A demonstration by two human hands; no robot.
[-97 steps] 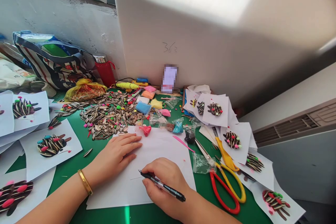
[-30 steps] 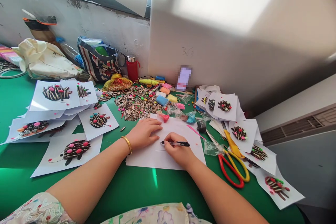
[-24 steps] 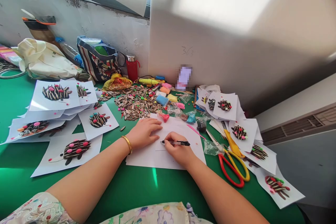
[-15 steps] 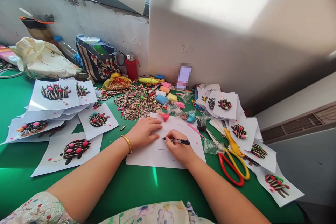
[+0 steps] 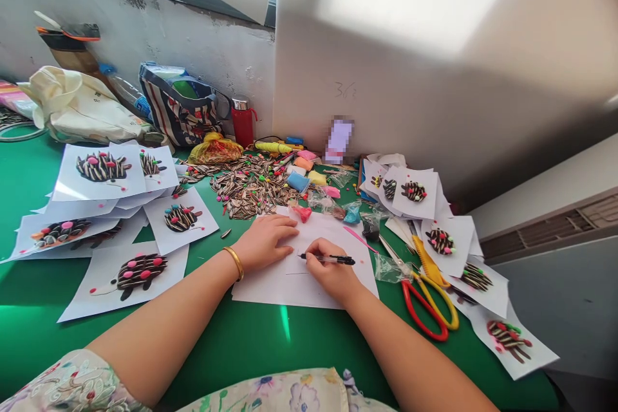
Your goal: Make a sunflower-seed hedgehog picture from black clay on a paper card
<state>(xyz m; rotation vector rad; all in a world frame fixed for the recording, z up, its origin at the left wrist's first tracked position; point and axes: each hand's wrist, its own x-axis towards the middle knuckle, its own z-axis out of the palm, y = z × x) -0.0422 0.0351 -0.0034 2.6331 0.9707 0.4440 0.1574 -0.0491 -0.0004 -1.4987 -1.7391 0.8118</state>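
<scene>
Blank-looking white paper (image 5: 270,288) lies in front of me on the green table, with a short dark line drawn on it. My left hand (image 5: 268,243) rests flat on its left part, fingers stretched out, a gold bangle at the wrist. A black pen (image 5: 340,259) is pinched in my right hand (image 5: 332,273), its tip at the paper near the middle. Just beyond the sheet's far edge lie a small red clay packet (image 5: 302,213) and a heap of striped sunflower seeds (image 5: 251,190).
Cards with seed hedgehogs (image 5: 141,272) lie on the left, more cards (image 5: 512,341) on the right. Red-and-yellow scissors (image 5: 425,309) and a yellow cutter (image 5: 427,262) lie right of the paper. Behind stand a red flask (image 5: 242,125), a striped bag (image 5: 181,109) and a phone (image 5: 338,140).
The pen's rear end has swung slightly to the right in my right hand, while its tip stays near the same spot. My left hand has not moved.
</scene>
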